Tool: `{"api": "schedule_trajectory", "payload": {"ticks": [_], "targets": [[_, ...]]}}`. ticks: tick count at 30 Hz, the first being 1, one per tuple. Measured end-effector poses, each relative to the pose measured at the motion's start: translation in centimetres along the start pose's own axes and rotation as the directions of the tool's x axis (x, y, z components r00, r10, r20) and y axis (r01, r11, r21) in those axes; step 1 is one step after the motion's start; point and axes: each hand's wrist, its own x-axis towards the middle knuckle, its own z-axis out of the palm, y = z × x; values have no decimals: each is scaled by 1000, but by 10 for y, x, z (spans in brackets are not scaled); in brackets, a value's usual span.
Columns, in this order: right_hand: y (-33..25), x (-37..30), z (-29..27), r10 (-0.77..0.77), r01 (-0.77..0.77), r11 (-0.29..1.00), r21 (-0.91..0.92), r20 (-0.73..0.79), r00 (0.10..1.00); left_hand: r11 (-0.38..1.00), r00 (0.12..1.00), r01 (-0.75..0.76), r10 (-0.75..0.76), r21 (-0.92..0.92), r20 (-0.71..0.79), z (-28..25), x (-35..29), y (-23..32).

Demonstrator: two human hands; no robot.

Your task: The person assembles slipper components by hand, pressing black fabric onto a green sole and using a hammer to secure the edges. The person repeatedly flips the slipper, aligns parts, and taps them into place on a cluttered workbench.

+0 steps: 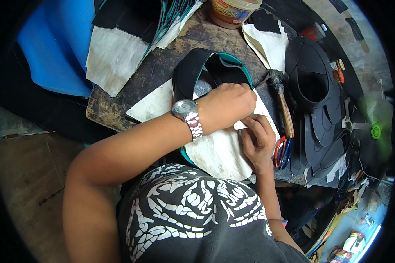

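A sandal lies on the worn wooden work board in front of me. It has a whitish sole with a teal edge and a wide black strap arching over its far end. My left hand, with a metal watch on the wrist, is closed and presses down where the strap meets the sole. My right hand sits just beside it, its fingers curled onto the sole's right edge. What lies under both hands is hidden.
A hammer with a wooden handle and scissors with red and blue handles lie right of the sandal. Black sandals are stacked further right. A tub, whitish sheets and blue foam lie behind and to the left.
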Motion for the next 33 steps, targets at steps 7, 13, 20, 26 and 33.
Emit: {"api": "schedule_trajectory", "payload": {"ticks": [7, 13, 20, 26, 33], "targets": [[1, -1, 2, -51, 51, 998, -47, -3, 999, 941, 975, 223, -208, -255, 85, -3, 9, -14], [-1, -1, 2, -112, 113, 988, -108, 17, 994, 987, 987, 153, -150, -47, 57, 0, 3, 3], [0, -1, 3, -97, 96, 992, -84, -17, 995, 999, 998, 45, -45, 15, 37, -3, 0, 0], [0, -2, 1, 84, -86, 996, -37, -56, 995, 924, 962, 262, -225, -278, 157, -13, 6, -23], [4, 7, 6, 237, -243, 969, -38, -123, 964, 880, 937, 344, -298, -329, 184, -12, 4, -22]]}}
